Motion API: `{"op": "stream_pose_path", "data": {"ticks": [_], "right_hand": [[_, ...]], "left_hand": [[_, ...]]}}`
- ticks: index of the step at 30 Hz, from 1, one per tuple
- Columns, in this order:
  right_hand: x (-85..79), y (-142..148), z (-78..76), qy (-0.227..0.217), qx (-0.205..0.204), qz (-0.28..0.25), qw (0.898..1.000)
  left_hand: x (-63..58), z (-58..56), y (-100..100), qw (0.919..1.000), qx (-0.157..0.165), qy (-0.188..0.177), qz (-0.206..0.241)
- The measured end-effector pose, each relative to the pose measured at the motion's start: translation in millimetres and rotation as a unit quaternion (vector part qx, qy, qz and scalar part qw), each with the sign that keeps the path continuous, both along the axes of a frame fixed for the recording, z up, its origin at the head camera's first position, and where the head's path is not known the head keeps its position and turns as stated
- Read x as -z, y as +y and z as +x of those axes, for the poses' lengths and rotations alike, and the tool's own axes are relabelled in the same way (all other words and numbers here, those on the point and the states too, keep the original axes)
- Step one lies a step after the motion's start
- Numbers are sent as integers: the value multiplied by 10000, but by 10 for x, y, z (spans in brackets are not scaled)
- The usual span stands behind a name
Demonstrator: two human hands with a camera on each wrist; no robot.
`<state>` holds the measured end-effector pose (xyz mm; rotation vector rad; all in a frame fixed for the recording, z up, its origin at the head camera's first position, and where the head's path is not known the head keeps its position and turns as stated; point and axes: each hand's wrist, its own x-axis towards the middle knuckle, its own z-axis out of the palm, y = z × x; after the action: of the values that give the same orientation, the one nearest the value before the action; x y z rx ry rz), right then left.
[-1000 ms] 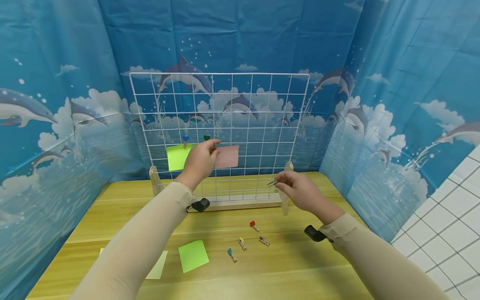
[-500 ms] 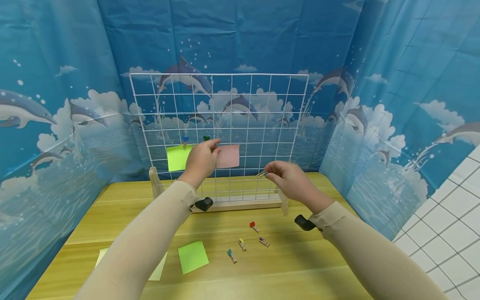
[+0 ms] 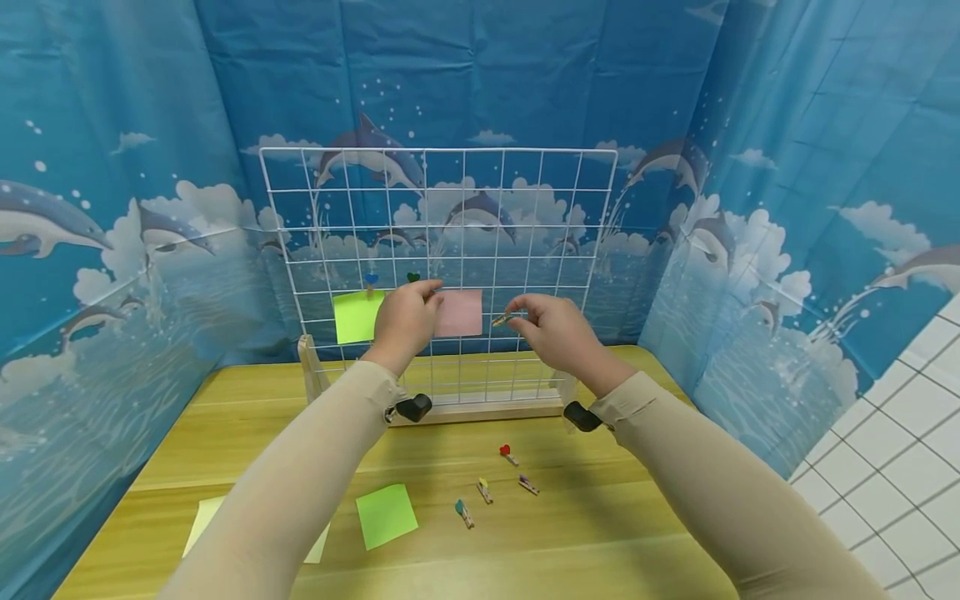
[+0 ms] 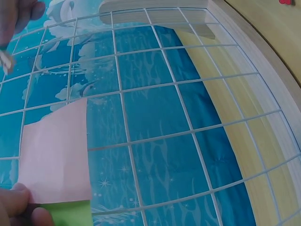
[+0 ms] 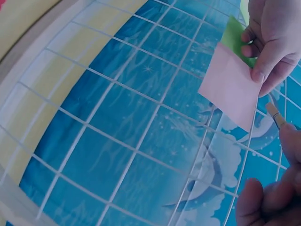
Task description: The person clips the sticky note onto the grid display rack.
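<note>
My left hand (image 3: 405,321) pinches the edge of a pink paper note (image 3: 459,312), holding it up against a white wire grid (image 3: 464,226). In the left wrist view, the thumb lies on that note's lower corner, and green paper (image 4: 70,213) shows beside it. My right hand (image 3: 558,333) pinches a small wooden clothespin (image 5: 275,114) between thumb and fingertip, just right of the pink note. On the grid, a bright green note (image 3: 356,318) hangs from a blue heart clothespin (image 3: 371,281). A dark green heart clothespin (image 3: 413,277) sits above my left hand.
Several heart clothespins lie on the wooden table: red (image 3: 506,451), yellow (image 3: 483,490), purple (image 3: 528,484) and teal (image 3: 464,513). A green note (image 3: 387,517) lies to their left. Pale yellow notes (image 3: 201,521) are partly under my left forearm. A blue dolphin curtain (image 3: 480,75) stands behind.
My right hand has moved left and up with the clothespin, close to the pink note's right edge. The left hand and the note have shifted slightly right.
</note>
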<state>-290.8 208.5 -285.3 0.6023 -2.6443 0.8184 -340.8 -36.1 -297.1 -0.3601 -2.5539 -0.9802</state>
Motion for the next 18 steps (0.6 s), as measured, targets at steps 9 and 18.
{"op": "stream_pose_path", "data": {"ticks": [9, 18], "right_hand": [[-150, -187, -245, 74, 347, 183, 9992], [-204, -311, -411, 147, 614, 181, 9978]], "left_hand": [[7, 12, -8, 9999, -74, 31, 81], [-23, 12, 11, 9997, -130, -92, 165]]}}
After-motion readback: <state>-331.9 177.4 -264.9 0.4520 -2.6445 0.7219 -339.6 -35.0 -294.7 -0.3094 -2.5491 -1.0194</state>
